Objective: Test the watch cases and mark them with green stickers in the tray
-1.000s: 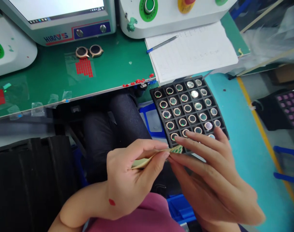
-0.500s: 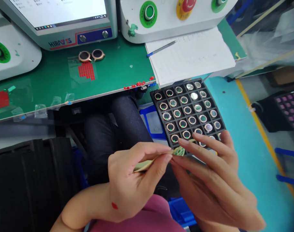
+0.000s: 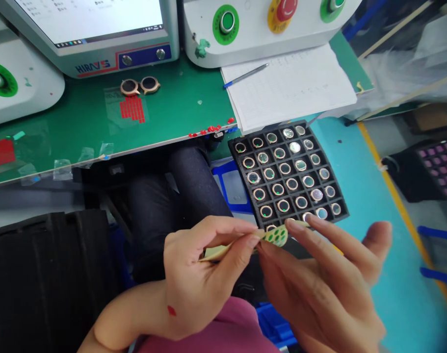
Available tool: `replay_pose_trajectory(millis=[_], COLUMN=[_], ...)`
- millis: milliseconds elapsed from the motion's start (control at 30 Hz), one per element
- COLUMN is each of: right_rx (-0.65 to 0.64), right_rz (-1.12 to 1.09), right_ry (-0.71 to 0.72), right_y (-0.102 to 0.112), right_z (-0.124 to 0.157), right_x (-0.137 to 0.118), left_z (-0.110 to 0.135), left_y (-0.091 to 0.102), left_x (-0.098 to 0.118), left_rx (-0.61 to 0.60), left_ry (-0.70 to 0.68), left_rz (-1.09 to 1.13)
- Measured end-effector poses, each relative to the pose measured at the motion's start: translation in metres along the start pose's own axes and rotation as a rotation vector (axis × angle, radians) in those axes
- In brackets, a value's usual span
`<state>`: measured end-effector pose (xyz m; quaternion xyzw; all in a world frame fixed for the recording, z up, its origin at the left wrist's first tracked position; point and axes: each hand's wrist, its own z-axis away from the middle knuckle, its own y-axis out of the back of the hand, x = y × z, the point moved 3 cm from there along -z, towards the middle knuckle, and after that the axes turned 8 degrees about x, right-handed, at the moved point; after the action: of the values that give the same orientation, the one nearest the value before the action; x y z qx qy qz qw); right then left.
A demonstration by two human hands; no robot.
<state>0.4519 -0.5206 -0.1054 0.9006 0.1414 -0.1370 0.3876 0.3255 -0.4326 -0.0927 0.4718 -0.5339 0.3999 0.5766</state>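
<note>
My left hand [image 3: 208,274] pinches a pale yellow sheet of green dot stickers [image 3: 276,237] between thumb and forefinger, a small red patch stuck near its wrist. At the sheet's right end, the fingertips of my right hand [image 3: 326,279] press against it, the other fingers spread. The sheet's far end bends up between both hands. Just beyond them lies a black compartment tray [image 3: 293,197] of round watch cases [image 3: 285,168], several bearing a small green dot. My right hand covers part of the tray's near edge.
The green bench [image 3: 179,105] carries two gold-rimmed watch cases [image 3: 148,85], red stickers [image 3: 132,109], paper sheets [image 3: 297,93] and a pen [image 3: 245,76]. Behind stand a monitor [image 3: 109,24] and a white control panel [image 3: 252,34] with buttons. A blue stool [image 3: 438,252] is at right.
My right hand's fingers have shifted down and to the right, uncovering more of the tray. More of the sheet's green dots show. My left hand has hardly moved.
</note>
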Motion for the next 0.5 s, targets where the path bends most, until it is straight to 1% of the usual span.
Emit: replay_pose_trajectory(millis=[67,167,267,400,500], right_rx=[0.021,0.014,0.034,0.060,0.070], right_rz=[0.037,0.052,0.036,0.038,0.042], right_ry=[0.035,0.060,0.046,0.026,0.020], right_y=[0.000,-0.002,-0.005,-0.011,-0.015], right_z=[-0.001,-0.003,-0.005,-0.006,-0.009], right_x=[-0.002,-0.004,-0.002,-0.001,-0.006], left_z=[0.001,0.001,0.000,0.000,0.000], left_y=[0.000,0.001,0.001,0.001,0.002], left_x=[-0.002,-0.006,-0.008,-0.009,-0.012], left_rx=[-0.008,-0.013,0.004,0.018,0.033], left_ry=[0.029,0.070,0.101,0.104,0.112], left_rz=[0.027,0.058,0.080,0.075,0.052])
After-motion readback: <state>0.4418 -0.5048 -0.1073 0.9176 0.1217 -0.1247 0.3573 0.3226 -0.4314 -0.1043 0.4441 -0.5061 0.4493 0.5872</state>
